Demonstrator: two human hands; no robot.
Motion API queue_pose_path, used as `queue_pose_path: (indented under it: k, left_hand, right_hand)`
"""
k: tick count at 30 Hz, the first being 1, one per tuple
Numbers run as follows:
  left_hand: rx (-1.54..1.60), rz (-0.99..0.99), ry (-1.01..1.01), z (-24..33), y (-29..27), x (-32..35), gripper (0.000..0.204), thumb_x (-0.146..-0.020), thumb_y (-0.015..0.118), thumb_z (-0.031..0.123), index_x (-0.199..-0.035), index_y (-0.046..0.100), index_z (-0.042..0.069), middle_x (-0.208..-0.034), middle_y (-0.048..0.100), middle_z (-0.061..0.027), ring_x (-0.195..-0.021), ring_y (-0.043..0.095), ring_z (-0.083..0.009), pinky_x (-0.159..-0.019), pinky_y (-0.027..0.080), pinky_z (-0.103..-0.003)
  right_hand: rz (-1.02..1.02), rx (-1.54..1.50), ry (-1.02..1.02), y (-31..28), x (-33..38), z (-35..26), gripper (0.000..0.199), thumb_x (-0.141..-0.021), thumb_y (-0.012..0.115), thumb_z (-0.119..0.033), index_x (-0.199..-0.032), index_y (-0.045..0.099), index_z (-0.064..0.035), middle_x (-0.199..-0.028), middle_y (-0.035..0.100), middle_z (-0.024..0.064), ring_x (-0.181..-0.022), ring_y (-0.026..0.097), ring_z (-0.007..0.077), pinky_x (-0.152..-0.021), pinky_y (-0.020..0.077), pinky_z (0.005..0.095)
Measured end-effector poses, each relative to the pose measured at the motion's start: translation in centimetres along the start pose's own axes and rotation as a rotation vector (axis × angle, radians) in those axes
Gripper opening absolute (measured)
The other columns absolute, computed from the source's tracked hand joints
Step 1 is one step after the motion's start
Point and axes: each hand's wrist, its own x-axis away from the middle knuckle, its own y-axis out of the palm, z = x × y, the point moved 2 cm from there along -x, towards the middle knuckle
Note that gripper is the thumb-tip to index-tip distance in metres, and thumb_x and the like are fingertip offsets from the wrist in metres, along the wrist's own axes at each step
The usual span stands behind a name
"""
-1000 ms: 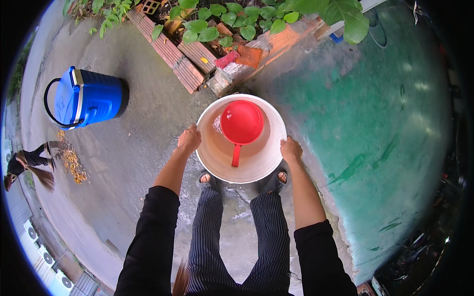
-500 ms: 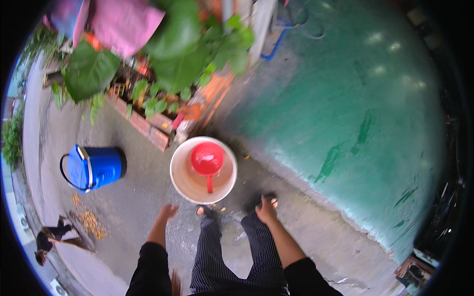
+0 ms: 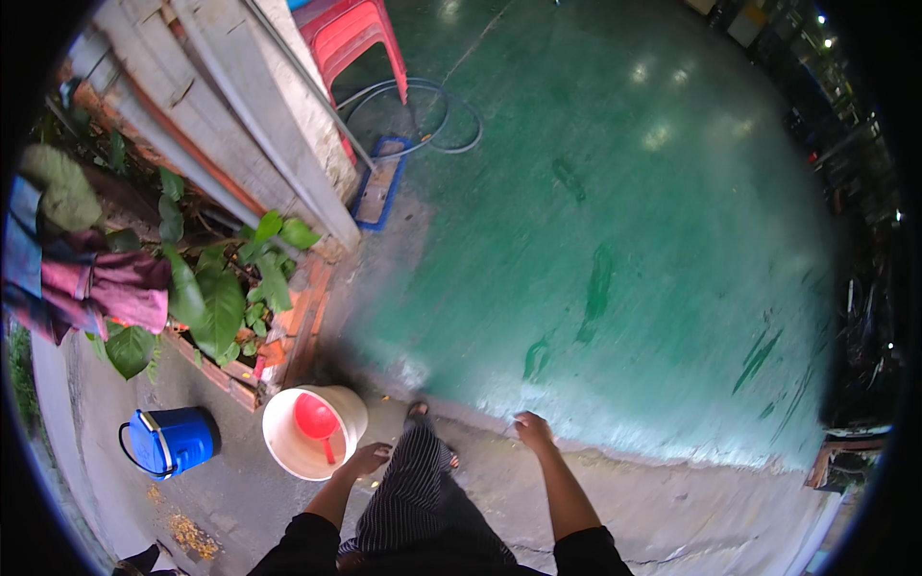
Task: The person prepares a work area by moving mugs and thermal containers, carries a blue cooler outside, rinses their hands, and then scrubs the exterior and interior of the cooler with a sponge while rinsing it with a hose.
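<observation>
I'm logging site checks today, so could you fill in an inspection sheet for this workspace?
Surface: grey concrete ground meets a green floor with darker streaks.
Job's things: white bucket on the concrete; red dipper inside it.
Clutter: blue cooler left of the bucket; yellow-brown litter scattered near it.
Hands: left hand beside the bucket, contact unclear; right hand in the air; neither visibly holds anything.
Cables: looped grey hose or cable by a red plastic chair.
Surroundings: leafy plants, brick edging, pink cloth.
</observation>
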Motion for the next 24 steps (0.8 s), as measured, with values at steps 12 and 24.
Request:
queue_pose_path:
  k: [12, 24]
  left_hand:
    - [-0.385, 0.077, -0.111, 8.2, -6.3, -25.3, 0.022, -0.078, 0.050, 0.026, -0.093, 0.063, 0.018, -0.097, 0.062, -0.0108, -0.093, 0.058, -0.0286, -0.081, 0.046, -0.038]
    - [0.372, 0.458, 0.054, 57.3, -29.6, -38.3, 0.021, -0.083, 0.050, 0.010, -0.102, 0.057, 0.005, -0.090, 0.064, -0.0105, -0.080, 0.063, -0.0183, -0.070, 0.050, -0.029]
  right_hand:
    - [-0.335, -0.523, -0.031, -11.8, -23.8, -7.2, 0.023, -0.079, 0.055, -0.006, -0.102, 0.057, -0.0050, -0.083, 0.063, 0.0084, -0.070, 0.061, 0.0153, -0.061, 0.0502, 0.0272]
    - [-0.376, -1.017, 0.763, -46.8, -35.3, -3.0, 0.020, -0.084, 0.052, -0.018, -0.102, 0.055, -0.0091, -0.082, 0.064, 0.0120, -0.066, 0.063, 0.0228, -0.055, 0.0484, 0.0359]
